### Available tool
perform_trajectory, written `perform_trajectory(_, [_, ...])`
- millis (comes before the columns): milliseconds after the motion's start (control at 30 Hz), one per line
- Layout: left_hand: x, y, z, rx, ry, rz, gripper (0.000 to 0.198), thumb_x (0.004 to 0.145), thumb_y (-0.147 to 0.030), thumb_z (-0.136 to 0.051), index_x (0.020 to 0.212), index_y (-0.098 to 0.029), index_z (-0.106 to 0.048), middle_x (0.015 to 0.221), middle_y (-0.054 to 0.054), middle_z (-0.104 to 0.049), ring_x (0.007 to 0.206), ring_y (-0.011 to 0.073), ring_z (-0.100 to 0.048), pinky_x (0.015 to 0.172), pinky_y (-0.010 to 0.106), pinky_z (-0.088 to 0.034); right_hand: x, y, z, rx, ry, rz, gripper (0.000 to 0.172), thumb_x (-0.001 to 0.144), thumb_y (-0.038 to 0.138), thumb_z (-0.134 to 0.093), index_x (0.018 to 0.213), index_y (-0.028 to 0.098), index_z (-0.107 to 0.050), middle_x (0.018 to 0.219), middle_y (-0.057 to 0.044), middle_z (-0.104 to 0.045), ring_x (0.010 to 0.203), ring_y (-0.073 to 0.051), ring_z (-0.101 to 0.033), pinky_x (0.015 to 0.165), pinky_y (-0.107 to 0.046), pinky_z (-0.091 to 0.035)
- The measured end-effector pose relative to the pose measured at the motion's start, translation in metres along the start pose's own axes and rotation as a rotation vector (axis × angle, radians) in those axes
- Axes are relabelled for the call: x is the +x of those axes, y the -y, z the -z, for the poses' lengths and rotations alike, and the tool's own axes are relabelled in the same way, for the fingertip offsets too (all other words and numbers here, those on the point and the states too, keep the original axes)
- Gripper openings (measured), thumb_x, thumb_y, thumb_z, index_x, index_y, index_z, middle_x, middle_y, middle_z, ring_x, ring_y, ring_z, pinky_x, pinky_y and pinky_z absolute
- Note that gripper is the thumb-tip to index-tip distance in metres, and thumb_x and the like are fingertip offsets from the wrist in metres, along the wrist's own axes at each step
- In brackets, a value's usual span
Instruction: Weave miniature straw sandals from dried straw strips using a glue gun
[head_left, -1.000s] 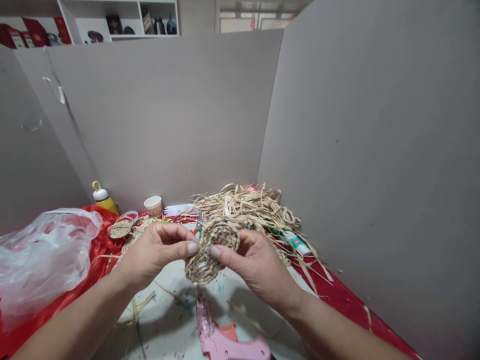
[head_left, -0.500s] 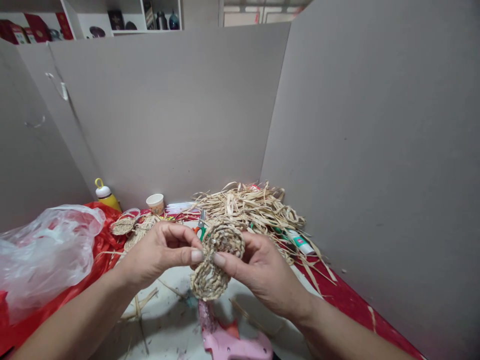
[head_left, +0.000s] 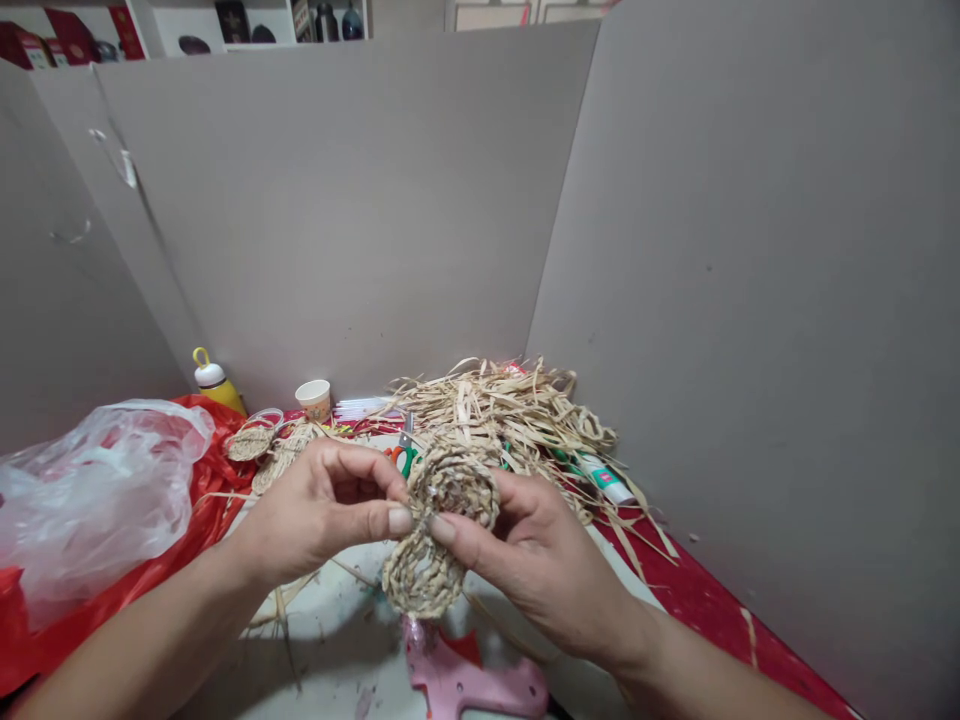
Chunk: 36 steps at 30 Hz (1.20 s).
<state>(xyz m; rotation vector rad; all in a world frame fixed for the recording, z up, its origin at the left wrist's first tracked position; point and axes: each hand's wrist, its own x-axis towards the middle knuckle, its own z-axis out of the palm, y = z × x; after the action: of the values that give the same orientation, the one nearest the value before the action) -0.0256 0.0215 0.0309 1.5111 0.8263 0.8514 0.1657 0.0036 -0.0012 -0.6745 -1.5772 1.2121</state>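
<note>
Between my hands is a braided straw piece made of two round coils joined in a figure eight. My left hand pinches it at the narrow middle from the left, thumb against forefinger. From the right, my right hand grips the same spot, its thumb in front and its fingers behind the upper coil. Shiny, clear patches show on the coils. Just below the piece lies a pink glue gun, its nozzle end partly covered by the lower coil.
Behind my hands is a heap of dry straw, with scissors beside it and a white-green tube at right. A paper cup, yellow bottle, woven pieces and plastic bag stand left. Grey panels enclose the table.
The view has tilted down slightly. Both hands keep their grip on the straw piece, which shows only a slight shift lower and to the right.
</note>
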Motion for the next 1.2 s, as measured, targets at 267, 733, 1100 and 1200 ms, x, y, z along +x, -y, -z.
perform_trajectory(267, [0.002,0.001,-0.007,0.006,-0.045,0.014,0.015,0.065,-0.025,-0.079,0.062,-0.016,-0.069,0.055,-0.002,-0.053,0.051,0.0098,-0.042,0.050,0.023,-0.033,-0.001,-0.002,0.006,-0.047,-0.029,0.012,0.011,0.081,0.022,-0.063,0.071,0.018,-0.061,0.062,0.004,-0.048,0.056,-0.010,-0.041,0.052,-0.022,-0.038])
perform_trajectory(733, [0.015,0.018,0.009,-0.059,-0.247,-0.187,0.034,0.082,-0.046,-0.063,0.094,-0.016,-0.072,0.083,0.009,-0.073,0.071,0.0178,-0.065,0.069,0.030,-0.051,0.024,-0.027,0.021,0.092,-0.161,-0.059,0.022,0.067,0.030,-0.081,0.062,0.018,-0.064,0.060,0.003,-0.056,0.052,-0.009,-0.049,0.048,-0.022,-0.043])
perform_trajectory(1100, [0.017,0.045,-0.027,-0.333,-0.220,-0.154,0.029,0.080,-0.034,-0.070,0.104,-0.020,-0.063,0.098,0.004,-0.062,0.081,0.0156,-0.059,0.070,0.029,-0.051,0.030,-0.021,0.011,0.338,-0.335,-0.070,0.030,0.072,0.033,-0.079,0.091,0.018,-0.061,0.078,0.002,-0.062,0.062,-0.010,-0.056,0.046,-0.018,-0.049])
perform_trajectory(1200, [0.017,0.045,-0.030,-0.395,-0.178,-0.110,0.030,0.077,-0.031,-0.074,0.103,-0.019,-0.064,0.094,0.004,-0.064,0.082,0.0157,-0.061,0.071,0.028,-0.050,0.031,-0.017,0.002,0.368,-0.313,-0.083,0.031,0.069,0.031,-0.081,0.088,0.017,-0.062,0.075,0.002,-0.064,0.060,-0.010,-0.057,0.047,-0.019,-0.050])
